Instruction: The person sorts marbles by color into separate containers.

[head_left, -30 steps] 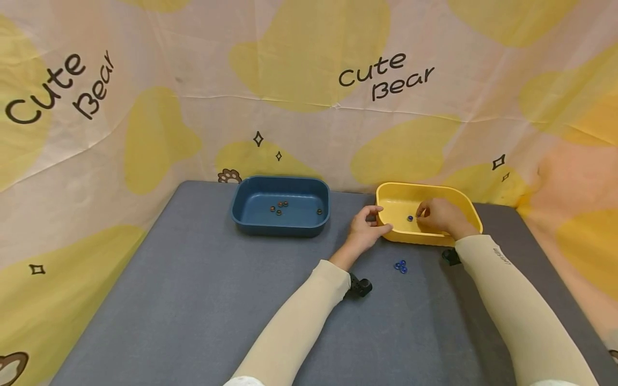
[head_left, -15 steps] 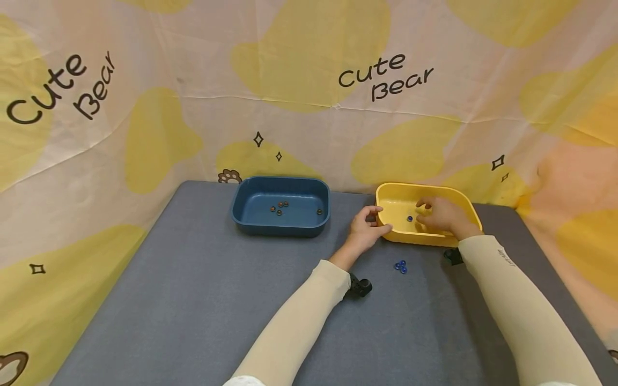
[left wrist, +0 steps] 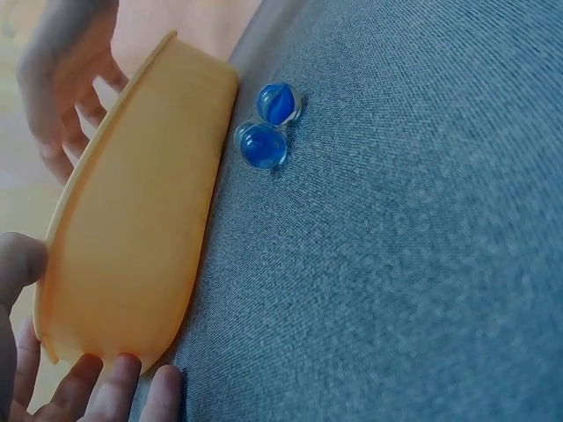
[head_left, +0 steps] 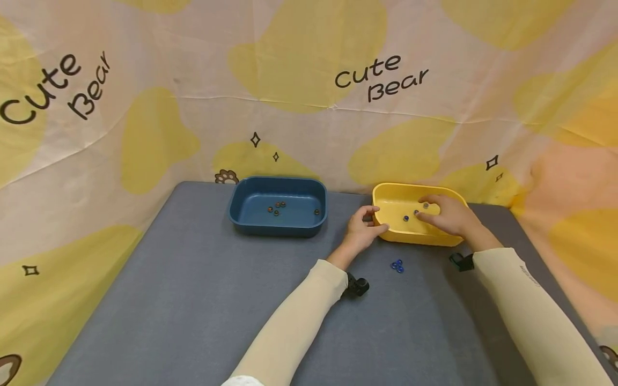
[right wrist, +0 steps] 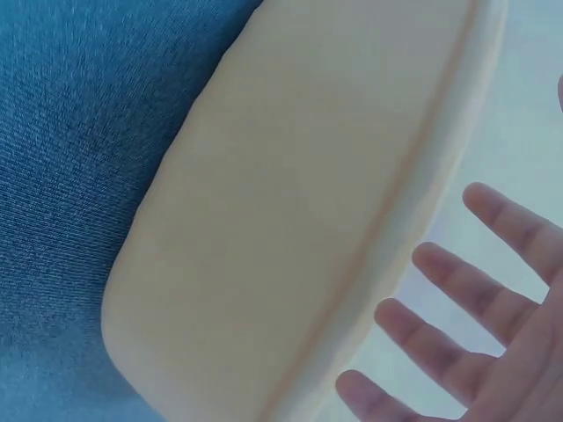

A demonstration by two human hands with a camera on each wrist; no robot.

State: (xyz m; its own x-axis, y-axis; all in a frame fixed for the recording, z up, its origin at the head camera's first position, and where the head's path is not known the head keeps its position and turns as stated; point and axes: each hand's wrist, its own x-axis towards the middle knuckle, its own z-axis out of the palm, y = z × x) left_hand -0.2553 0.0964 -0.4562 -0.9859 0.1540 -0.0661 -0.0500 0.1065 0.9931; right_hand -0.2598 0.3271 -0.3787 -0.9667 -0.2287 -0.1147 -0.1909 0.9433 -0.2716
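In the head view my left hand (head_left: 361,229) holds the left end of a yellow bin (head_left: 415,236), its thumb near the front corner. The left wrist view shows the thumb at the rim and the fingertips (left wrist: 119,378) against the outer wall. My right hand (head_left: 453,215) hovers over the bin's right part, fingers spread, nothing visibly held. Blue marbles lie inside: one at the left (head_left: 405,218), the others by the right fingers, partly hidden. A small cluster of blue marbles (head_left: 397,266) sits on the table before the bin.
A blue bin (head_left: 277,230) stands to the left at the back of the grey table (head_left: 193,300), with several brownish marbles (head_left: 276,213) inside. A patterned cloth (head_left: 299,128) hangs right behind both bins.
My right hand has parted its fingers and drawn back slightly to the right over the yellow bin. More blue marbles now show inside. The left hand keeps its place on the bin.
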